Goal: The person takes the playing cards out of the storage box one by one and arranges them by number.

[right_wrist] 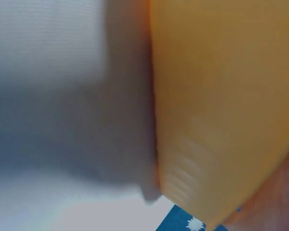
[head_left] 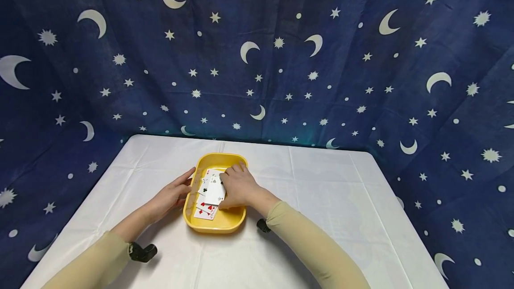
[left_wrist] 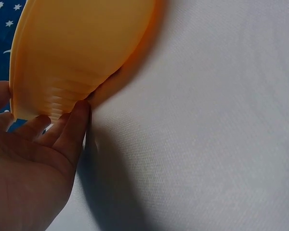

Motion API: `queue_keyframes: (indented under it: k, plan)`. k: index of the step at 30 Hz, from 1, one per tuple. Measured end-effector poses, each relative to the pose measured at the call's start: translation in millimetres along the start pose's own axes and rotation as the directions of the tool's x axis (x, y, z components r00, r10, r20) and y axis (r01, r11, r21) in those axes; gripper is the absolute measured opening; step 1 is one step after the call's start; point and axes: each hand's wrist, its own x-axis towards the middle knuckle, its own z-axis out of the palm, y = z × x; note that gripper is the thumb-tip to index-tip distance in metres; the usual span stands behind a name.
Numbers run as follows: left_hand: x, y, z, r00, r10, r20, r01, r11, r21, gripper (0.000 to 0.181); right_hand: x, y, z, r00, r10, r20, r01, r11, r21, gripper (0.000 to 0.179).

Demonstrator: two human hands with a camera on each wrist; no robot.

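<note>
A yellow plastic tub [head_left: 214,225] sits on the white-covered table with several loose playing cards [head_left: 203,211] inside, hearts and clubs showing face up. My right hand [head_left: 242,188] reaches over the tub's right rim and holds the right side of the topmost card [head_left: 214,191] between thumb and fingers. Part of that card is hidden under the hand. My left hand [head_left: 172,195] is at the tub's left side. In the left wrist view its extended fingers [left_wrist: 76,126] rest against the tub's outer wall [left_wrist: 86,43]. The right wrist view shows mostly the tub's outer wall [right_wrist: 216,106].
A white cloth [head_left: 321,200] covers the table, with fold creases running across it. Behind it hangs a dark blue curtain [head_left: 281,79] printed with moons and stars. Black straps or mounts [head_left: 142,252] show at both wrists, below light sleeves [head_left: 321,244].
</note>
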Motion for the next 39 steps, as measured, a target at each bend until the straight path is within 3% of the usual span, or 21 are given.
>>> queue_keyframes:
  k: [10, 23, 30, 39]
  plan:
    - [1.5, -1.9, 1.0, 1.0, -0.001, -0.005, 0.001, 1.0, -0.004, 0.067, -23.8, 26, -27, 0.991, -0.026, -0.129, 0.04, 0.993, 0.107, 0.086]
    - [7.6, -1.8, 2.7, 1.0, 0.002, -0.013, -0.002, 1.0, 0.003, 0.066, -75.2, 113, -43, 0.973, 0.085, -0.215, -0.041, 0.978, 0.202, 0.092]
    - [9.2, 0.1, 4.1, 1.0, 0.009, -0.011, -0.009, 1.0, 0.012, 0.067, -94.9, 150, -38, 0.966, 0.151, -0.21, -0.102, 0.969, 0.226, 0.091]
    - [3.0, -4.3, 0.0, 1.0, 0.007, -0.022, -0.007, 1.0, 0.004, 0.069, -104.3, 170, -22, 0.977, 0.175, -0.119, -0.138, 0.954, 0.266, 0.091]
